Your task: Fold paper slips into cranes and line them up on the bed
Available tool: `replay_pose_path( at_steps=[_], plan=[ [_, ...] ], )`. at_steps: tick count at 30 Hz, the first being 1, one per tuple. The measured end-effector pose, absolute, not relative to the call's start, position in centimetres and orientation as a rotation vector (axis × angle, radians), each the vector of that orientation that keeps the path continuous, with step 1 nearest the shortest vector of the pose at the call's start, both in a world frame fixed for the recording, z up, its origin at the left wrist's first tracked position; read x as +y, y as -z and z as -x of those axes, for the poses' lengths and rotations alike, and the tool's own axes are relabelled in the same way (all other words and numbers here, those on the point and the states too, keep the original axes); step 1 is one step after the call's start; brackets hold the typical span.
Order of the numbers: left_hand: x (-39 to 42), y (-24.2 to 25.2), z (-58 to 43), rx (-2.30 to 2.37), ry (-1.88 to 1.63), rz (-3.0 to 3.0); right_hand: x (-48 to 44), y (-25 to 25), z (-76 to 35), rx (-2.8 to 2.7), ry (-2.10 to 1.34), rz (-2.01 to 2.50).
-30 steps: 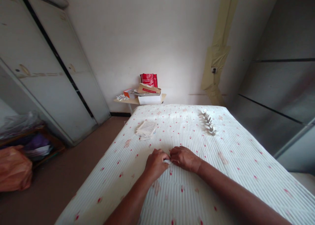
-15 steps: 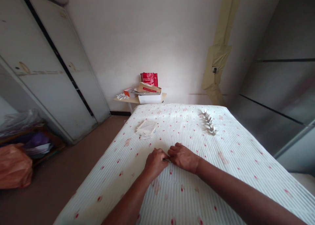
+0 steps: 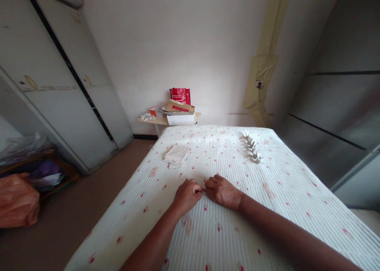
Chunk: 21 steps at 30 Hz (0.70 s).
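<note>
Left hand (image 3: 187, 195) and right hand (image 3: 221, 191) pinch a small paper piece (image 3: 201, 192), fingers closed; likely light, creasable: grip edges.

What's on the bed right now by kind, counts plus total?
Hands: 2, left hand and right hand, fingertips meeting over a small item, mostly hidden.
Stack of paper sheets: 1.
Row of folded paper pieces: 1 row; single pieces too small to count.
Small pinched item: 1, kind unclear.
Total: 5, all on the mattress.
</note>
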State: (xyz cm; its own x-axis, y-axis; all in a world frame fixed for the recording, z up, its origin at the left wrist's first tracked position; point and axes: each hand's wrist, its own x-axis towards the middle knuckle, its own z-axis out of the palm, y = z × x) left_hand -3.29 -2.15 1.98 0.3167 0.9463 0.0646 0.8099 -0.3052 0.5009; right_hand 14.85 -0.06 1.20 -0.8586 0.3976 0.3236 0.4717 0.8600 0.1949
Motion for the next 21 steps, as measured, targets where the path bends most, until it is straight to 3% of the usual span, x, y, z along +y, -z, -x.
replay_pose_path(
  at_steps=[21],
  plan=[
    [-3.2, -1.1, 1.6, 1.839, -0.656, -2.095, -0.2, -0.9, -15.4, -2.511, -0.104, 0.910]
  ],
)
